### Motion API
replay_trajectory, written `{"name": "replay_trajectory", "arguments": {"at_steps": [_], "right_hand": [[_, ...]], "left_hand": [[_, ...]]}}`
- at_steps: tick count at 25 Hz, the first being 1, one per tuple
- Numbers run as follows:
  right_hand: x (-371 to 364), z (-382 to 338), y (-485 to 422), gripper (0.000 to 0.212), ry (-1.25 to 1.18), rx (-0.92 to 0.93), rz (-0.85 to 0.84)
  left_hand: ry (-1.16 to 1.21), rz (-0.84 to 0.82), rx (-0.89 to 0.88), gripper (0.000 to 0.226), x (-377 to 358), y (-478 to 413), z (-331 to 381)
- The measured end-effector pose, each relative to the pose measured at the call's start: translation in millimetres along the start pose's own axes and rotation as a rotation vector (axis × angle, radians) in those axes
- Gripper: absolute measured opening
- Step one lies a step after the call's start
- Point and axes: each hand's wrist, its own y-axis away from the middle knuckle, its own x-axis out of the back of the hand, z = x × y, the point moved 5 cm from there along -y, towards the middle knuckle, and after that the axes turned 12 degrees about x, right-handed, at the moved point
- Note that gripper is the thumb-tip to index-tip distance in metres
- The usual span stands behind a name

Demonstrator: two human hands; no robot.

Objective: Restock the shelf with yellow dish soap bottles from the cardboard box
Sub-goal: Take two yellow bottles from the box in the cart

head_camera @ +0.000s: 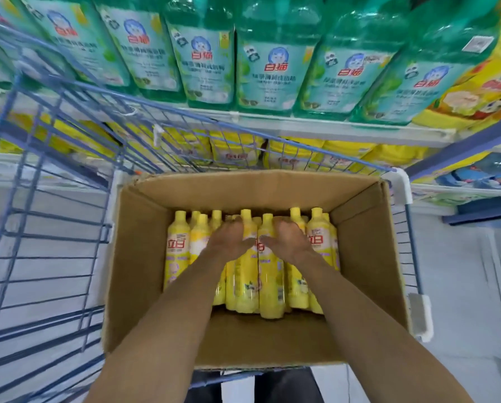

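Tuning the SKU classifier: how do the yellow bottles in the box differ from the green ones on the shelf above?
Colour: the yellow bottles have yellow bodies and caps; the green bottles are translucent green with pale labels.
Place: yellow bottles sit packed in the cardboard box; green bottles line the shelf.
Contact: the left hand and right hand rest on yellow bottles; green bottles are untouched.
Shared: red brand lettering.

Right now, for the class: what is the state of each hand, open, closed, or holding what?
Left hand: on the yellow dish soap bottles, grip cannot be told.
Right hand: on the same bottles, grip cannot be told.
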Motion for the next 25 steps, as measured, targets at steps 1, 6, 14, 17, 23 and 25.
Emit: {"name": "replay_trajectory", "arguments": {"at_steps": [1, 6, 14, 17, 23, 25], "right_hand": [[1.1, 0.5, -4.1, 0.045, -0.027, -0.002, 0.023], [0.5, 8.4, -3.1, 0.045, -0.17, -0.017, 0.131], [-12.3, 12.9, -8.5, 0.075, -0.413, -0.097, 0.077], [-10.9, 9.2, -8.9, 0.066, -0.557, -0.091, 0.076], [34.0, -30.1, 41.7, 0.066, -0.524, 0.094, 0.123], [74.1, -48.9, 59.2, 0.064, -0.525, 0.158, 0.177]], "left_hand": [[0.056, 0.031, 0.019, 0.053, -1.8, -2.5, 2.4], [0.408, 0.092, 0.094, 0.056, 0.4, 10.0, -4.1], [0.62, -0.099, 0.196, 0.081, -13.8, 2.3, -29.2], [0.764, -0.143, 0.13, 0.062, -5.3, 9.5, -37.2], [0.778, -0.113, -0.06, 0.044, 56.8, 80.8, -25.7], [0.745, -0.076, -0.118, 0.047, 102.9, 108.1, -9.6]]}}
